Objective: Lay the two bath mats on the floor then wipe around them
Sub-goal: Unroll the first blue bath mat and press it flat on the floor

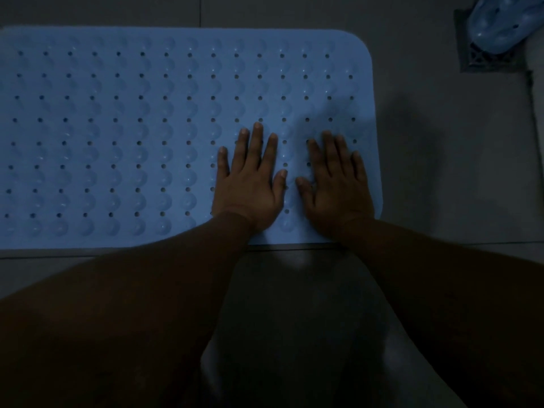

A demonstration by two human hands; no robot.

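The blue bath mat (117, 136) lies flat on the floor (441, 172) under both hands. The left hand (250, 184) and right hand (335, 189) are spread wide, side by side — likely pressing it down. Far up-right of the right hand, the second mat (497, 22) sits bunched — not yet laid.

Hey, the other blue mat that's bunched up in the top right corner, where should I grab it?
Probably its lower end. The bunched mat lies crumpled over the floor drain, and that end points toward the flat mat. Reach with the right hand from below-left; the rest runs out of view.
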